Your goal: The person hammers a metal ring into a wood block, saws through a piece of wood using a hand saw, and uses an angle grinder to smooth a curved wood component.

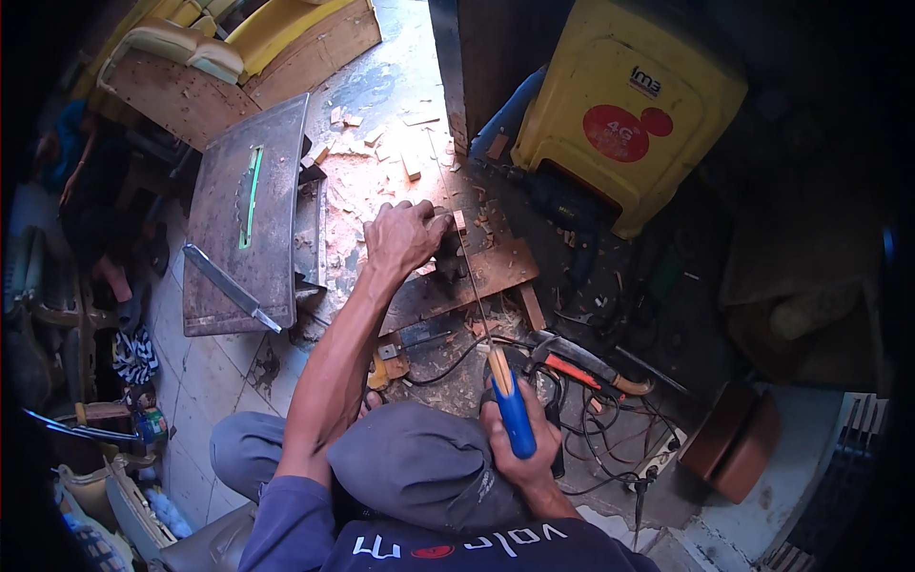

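My right hand (519, 443) is closed round the blue and wooden handle (513, 405) of a handsaw. Its thin blade (469, 267) is seen almost edge-on and runs away from me, past the fingers of my other hand. My left hand (405, 236) is closed and pressed down, its thumb side against a small wood piece (459, 221) right beside the blade. Most of what lies under that palm is hidden. Below is a low brown wooden board (500, 267), strewn with chips. My knees are bent close behind it.
To the left, a metal saw table (238, 205) has a green-edged slot and a long blade-like tool (229, 286) on it. Sawdust and offcuts (381, 153) lie beyond my hands. A yellow plastic stool (620, 105), cables (610, 448) and a brown block (732, 443) are right. Another person (95, 181) sits far left.
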Demonstrator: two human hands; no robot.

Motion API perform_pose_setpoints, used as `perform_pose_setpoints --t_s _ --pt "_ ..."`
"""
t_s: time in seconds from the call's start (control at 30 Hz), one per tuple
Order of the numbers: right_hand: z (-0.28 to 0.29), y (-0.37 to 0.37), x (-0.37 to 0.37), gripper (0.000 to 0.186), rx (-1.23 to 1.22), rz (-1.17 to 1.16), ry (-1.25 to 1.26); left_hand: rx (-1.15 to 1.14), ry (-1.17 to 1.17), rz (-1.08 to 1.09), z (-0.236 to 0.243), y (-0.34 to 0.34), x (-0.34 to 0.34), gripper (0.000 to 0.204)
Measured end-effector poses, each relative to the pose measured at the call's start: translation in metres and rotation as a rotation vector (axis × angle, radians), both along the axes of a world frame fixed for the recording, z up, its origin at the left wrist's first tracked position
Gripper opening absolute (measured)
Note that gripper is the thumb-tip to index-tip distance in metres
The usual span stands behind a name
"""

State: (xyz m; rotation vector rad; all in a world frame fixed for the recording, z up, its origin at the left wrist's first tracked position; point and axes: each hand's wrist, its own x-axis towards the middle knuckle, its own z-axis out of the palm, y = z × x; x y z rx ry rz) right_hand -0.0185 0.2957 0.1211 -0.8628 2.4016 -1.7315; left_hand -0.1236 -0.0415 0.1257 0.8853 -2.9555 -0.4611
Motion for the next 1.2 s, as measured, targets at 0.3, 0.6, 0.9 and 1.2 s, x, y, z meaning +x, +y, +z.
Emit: perform_pose_setpoints --t_s 0.3,0.6,0.9,1.2 --pt "-0.001 -0.003 0.001 0.071 0.100 -0.009 -0.125 0.050 -0.033 -0.009 -0.002 0.000 -0.003 0.042" --pt "0.044 -0.050 -0.020 0.060 0.260 -0.046 -0.406 0.027 -0.029 -0.011 -0.006 -0.002 0.005 0.041" --pt "0.016 -0.060 -0.032 0.069 0.152 -0.055 -0.261 0.000 0.020 -0.073 -0.004 -0.006 0.002 0.038" --pt "0.014 -0.022 -0.003 0.064 0.185 -0.055 -0.121 -0.015 0.044 -0.094 -0.001 0.002 0.002 0.038"
